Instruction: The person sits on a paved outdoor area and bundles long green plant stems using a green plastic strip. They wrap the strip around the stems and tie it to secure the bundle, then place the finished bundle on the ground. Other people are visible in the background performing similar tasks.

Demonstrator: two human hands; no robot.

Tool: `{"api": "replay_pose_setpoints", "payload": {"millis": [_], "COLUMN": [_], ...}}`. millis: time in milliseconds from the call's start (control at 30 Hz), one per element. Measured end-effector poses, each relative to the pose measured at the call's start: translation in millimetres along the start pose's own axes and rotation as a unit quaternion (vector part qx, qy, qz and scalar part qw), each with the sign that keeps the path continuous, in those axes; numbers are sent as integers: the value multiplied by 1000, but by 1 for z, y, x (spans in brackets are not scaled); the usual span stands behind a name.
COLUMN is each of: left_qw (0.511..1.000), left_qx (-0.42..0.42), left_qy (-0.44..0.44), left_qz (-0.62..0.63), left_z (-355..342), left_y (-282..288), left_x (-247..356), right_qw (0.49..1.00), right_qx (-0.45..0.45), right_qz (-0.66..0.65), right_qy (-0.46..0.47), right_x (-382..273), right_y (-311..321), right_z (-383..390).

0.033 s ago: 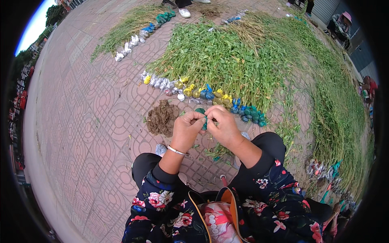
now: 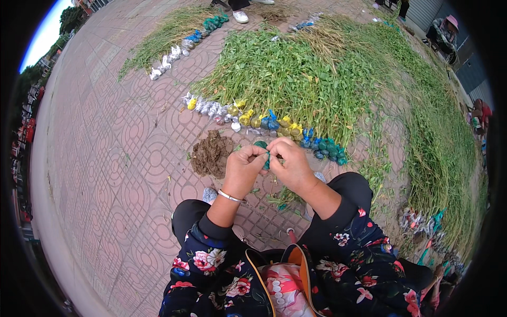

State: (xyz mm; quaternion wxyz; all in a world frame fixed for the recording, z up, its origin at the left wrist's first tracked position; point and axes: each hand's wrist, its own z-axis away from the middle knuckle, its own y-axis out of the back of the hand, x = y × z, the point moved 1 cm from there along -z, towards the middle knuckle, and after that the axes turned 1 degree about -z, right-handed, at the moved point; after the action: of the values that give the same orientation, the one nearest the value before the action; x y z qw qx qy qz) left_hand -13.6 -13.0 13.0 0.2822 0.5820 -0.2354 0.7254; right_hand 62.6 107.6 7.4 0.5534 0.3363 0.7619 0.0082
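In front of my knees, both hands meet over a small green plastic bag (image 2: pixel 260 143). My left hand (image 2: pixel 244 170), with a silvery bracelet at its wrist, pinches the bag between thumb and fingers. From the other side my right hand (image 2: pixel 293 166) is closed on the same green plastic. My fingers cover most of the bag, so its contents are hidden. Just left of the hands lies a heap of brown mud (image 2: pixel 212 154) on the paving. Beyond them runs a row of tied bags (image 2: pixel 270 124), white, yellow, blue and green, at the root ends of cut plants.
Leafy green plants (image 2: pixel 296 68) spread over the patterned paving (image 2: pixel 121 179) ahead. Another bagged bundle (image 2: pixel 169 34) lies far left. More plants (image 2: pixel 438 158) line the right side. A person in a pink hat (image 2: pixel 449 31) sits at the far right; a white shoe (image 2: pixel 241 16) shows at top.
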Motion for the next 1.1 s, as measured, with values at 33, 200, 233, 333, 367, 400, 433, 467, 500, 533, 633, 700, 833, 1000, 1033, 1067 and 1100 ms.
{"api": "replay_pose_setpoints", "payload": {"millis": [33, 200, 233, 333, 367, 400, 433, 467, 500, 533, 633, 700, 833, 1000, 1033, 1067, 1100], "left_qw": [1000, 1000, 1000, 999, 999, 999, 999, 999, 998, 997, 996, 995, 993, 989, 987, 982, 975], "left_qx": [2, 9, 9, 18, 22, 21, 20, 20, 21, 20, 18, 24, 28, 59, 73, 86, 98], "left_qy": [-3, -14, -17, -17, -16, -21, -26, -29, -31, -32, -44, -50, -55, -92, -101, -115, -129], "left_qz": [0, -20, -24, -26, -24, -26, -31, -37, -43, -66, -81, -87, -97, -101, -104, -126, -149], "left_z": [0, 1, 1, 1, 2, 2, 1, 1, 1, -1, -1, 0, 2, 0, 1, 2, 4], "left_y": [0, 0, 0, -1, -2, -2, -2, -1, -1, 0, -1, -1, 0, -4, -6, -7, -10], "left_x": [-1, 0, 0, 0, -1, -1, -1, -1, -1, -3, -1, -1, -1, -9, -10, -9, -4], "right_qw": [1000, 1000, 1000, 1000, 1000, 1000, 1000, 1000, 1000, 1000, 1000, 999, 998, 996, 994, 996, 996], "right_qx": [0, -3, -4, 4, 8, 8, 9, 9, 9, 3, -8, -8, -2, 41, 50, 64, 67], "right_qz": [0, -1, -1, 5, 8, -2, -2, -3, -4, -7, -21, -29, -49, -66, -71, -43, -41], "right_qy": [0, -1, -3, 16, 26, 16, 17, 16, 14, 7, -6, -15, -32, -52, -63, -36, -38], "right_x": [-1, -3, -4, -2, -1, -3, -4, -3, -3, -3, 2, 0, 2, 3, 3, 4, 4], "right_y": [0, 0, 0, -1, -1, -1, -1, -2, -2, 0, 0, 1, -1, -5, -7, -6, -6], "right_z": [0, 0, 0, 0, 1, 0, -1, -1, -1, -2, 0, 0, 0, 1, 2, 1, 2]}}
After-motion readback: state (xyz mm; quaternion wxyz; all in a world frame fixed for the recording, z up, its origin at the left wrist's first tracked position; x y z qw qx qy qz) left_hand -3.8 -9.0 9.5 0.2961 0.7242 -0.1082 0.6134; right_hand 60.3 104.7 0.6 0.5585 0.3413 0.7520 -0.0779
